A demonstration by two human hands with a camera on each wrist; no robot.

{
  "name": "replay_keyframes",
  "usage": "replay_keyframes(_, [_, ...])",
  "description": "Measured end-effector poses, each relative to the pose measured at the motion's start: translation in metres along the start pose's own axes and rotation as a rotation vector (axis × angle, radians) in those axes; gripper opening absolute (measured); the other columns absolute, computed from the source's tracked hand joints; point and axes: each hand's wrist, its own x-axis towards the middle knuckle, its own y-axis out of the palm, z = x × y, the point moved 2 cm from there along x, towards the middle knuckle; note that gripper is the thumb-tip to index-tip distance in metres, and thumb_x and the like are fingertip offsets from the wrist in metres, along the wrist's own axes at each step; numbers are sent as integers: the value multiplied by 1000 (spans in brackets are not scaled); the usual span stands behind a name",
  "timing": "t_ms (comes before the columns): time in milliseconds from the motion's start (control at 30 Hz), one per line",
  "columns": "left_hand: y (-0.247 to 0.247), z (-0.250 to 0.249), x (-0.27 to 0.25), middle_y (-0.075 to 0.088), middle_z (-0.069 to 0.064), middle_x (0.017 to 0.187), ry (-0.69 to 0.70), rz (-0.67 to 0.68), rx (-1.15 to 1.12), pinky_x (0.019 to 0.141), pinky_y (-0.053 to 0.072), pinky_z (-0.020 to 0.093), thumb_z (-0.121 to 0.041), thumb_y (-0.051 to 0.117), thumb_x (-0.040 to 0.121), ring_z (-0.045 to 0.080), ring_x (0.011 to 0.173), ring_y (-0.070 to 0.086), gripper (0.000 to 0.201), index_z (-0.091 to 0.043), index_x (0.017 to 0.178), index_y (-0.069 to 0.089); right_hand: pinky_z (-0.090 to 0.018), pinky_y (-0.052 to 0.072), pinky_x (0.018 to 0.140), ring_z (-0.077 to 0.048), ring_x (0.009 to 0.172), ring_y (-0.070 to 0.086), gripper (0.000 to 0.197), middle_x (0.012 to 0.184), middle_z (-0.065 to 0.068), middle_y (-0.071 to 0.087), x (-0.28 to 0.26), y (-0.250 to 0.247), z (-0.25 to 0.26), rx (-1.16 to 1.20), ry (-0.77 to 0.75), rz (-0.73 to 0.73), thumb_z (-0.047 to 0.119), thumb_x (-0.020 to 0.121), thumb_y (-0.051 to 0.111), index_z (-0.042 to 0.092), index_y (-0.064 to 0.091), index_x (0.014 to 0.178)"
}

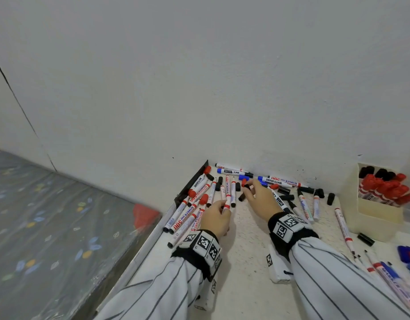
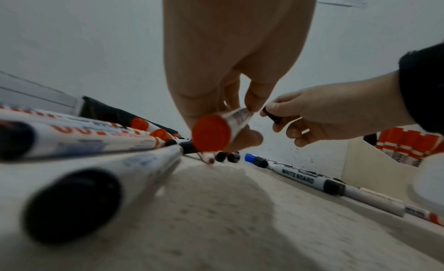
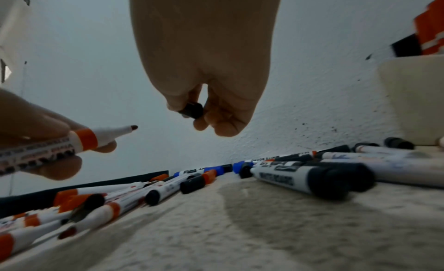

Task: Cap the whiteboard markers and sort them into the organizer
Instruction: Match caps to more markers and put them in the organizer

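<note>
Our left hand (image 1: 215,218) grips an uncapped red marker (image 3: 79,142) by the barrel, just behind the red collar, with the bare tip pointing toward our right hand (image 1: 261,199). The right hand pinches a small black cap (image 3: 191,110) between thumb and fingers, a short way from the tip and not yet on it. We judge the marker light and stiff, its smooth plastic barrel a little slippery, so holding it near the collar steadies the tip for capping. The cap is tiny and hard; a pinch on its sides keeps the open mouth free. The colours look mismatched, so this cap may belong to another pen. More markers and loose caps lie scattered on the desk (image 1: 245,262), and the organizer (image 1: 377,218) stands at the right against the wall, already holding capped red and black markers.
</note>
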Motion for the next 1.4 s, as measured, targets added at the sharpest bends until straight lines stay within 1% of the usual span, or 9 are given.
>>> replay_keyframes(167, [30,-10,-4,59,2,105,63,88,121,81,52,30,-22,47,96,15,84,59,36,-16,132,47,-23,32,90,-23,109,49,27,116,-10,53,-12,-28,-30,-60,-8,-56,15,96,48,12,60,119])
replay_keyframes(300, [46,-16,-5,56,5,125,134,134,208,91,40,21,-16,49,96,13,111,53,32,-15,128,51,-24,36,90,-19,105,51,26,114,-5,54,-27,-42,-48,-108,40,-12,14,90,57,14,59,117])
replay_keyframes(433, [51,-16,-2,58,4,121,180,130,250,88,37,18,-13,53,94,10,102,51,29,-16,123,56,-24,37,78,-15,91,54,16,94,4,56,-39,-46,-58,-55,55,-38,12,86,62,14,58,102])
replay_keyframes(700, [57,-11,-1,62,2,115,210,172,282,96,44,29,-12,55,92,16,107,56,27,-18,117,60,-19,34,74,-9,90,50,17,96,6,59,-47,-42,-58,-30,-22,62,13,86,63,24,60,99])
replay_keyframes(800, [57,-12,-1,62,3,115,214,172,255,88,42,22,-14,55,92,14,104,55,27,-15,118,59,-23,35,80,-11,94,51,18,100,1,61,-47,-40,-56,-42,0,70,17,90,58,19,62,108])
replay_keyframes(933, [57,-11,0,58,2,109,251,170,294,77,39,18,-14,66,83,9,92,51,32,-14,115,58,-19,34,61,-7,74,47,17,88,1,54,-48,-41,-56,-44,62,58,21,95,49,19,58,109])
replay_keyframes(1100, [61,-10,-1,65,0,106,243,167,216,87,47,26,-15,63,88,9,86,55,27,-15,115,63,-19,35,62,-16,77,49,18,85,-4,56,-49,-44,-58,-17,52,49,21,97,44,13,59,104])
replay_keyframes(1233, [66,-10,-1,66,5,107,219,203,202,77,43,22,-18,52,94,10,81,54,30,-14,123,60,-19,35,60,-14,71,48,19,79,0,53,-48,-48,-58,28,69,39,19,98,43,11,58,105])
replay_keyframes(1400, [61,-2,7,62,8,109,97,95,170,74,54,28,-25,45,97,15,78,59,33,-9,125,52,-21,43,75,-12,82,52,22,101,1,54,-40,-68,-66,114,132,-261,0,90,49,9,60,108])
